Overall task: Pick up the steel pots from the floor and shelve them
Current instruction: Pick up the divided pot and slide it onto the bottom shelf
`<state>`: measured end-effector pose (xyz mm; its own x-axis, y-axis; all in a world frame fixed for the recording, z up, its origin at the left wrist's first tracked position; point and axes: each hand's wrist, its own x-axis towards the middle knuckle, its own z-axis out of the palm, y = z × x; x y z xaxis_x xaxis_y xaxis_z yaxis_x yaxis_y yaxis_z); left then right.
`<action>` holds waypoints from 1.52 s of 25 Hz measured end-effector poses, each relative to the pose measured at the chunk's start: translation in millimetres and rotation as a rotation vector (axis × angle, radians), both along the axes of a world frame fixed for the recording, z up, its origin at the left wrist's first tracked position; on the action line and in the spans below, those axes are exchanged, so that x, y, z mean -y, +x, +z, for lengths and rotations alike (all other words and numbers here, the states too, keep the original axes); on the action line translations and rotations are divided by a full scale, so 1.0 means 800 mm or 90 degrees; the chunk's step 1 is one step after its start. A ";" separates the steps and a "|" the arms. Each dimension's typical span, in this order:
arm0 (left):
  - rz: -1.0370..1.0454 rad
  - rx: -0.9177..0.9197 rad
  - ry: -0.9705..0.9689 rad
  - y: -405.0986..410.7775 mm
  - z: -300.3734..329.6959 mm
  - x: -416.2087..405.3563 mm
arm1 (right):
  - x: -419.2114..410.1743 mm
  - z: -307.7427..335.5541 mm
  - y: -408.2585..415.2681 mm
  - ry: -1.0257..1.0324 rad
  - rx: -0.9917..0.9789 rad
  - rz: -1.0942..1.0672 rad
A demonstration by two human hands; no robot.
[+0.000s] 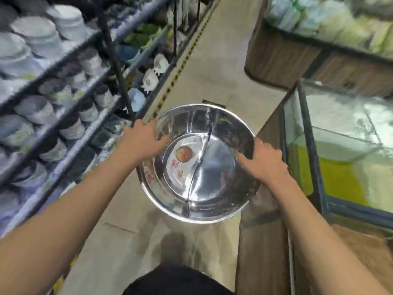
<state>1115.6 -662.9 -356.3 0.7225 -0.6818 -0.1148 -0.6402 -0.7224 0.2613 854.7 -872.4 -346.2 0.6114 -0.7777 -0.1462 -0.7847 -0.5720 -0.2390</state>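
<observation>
A wide, shiny steel pot (197, 188) with a curved divider down its middle and a red sticker inside is held in front of me, above the aisle floor. My left hand (141, 139) grips its left rim, thumb inside the pot. My right hand (262, 159) grips the right rim, thumb also inside. The pot's mouth faces up towards me. A dark handle shows at its far edge.
A dark metal shelf rack (114, 60) full of stacked bowls and plates runs along the left. A glass tank (308, 133) on a wooden base stands at the right, a wooden counter (276, 56) beyond it. The tiled aisle floor (214, 56) stretches ahead.
</observation>
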 end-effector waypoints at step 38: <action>1.290 -0.032 -0.088 -0.621 0.003 -0.698 | -0.790 -0.028 0.112 0.004 -0.007 1.381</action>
<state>618.6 -104.3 -354.1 0.3032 0.9351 -0.1837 0.9076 -0.2246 0.3548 944.1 -240.7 -369.0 0.2961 0.9426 -0.1545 0.9127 -0.3269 -0.2454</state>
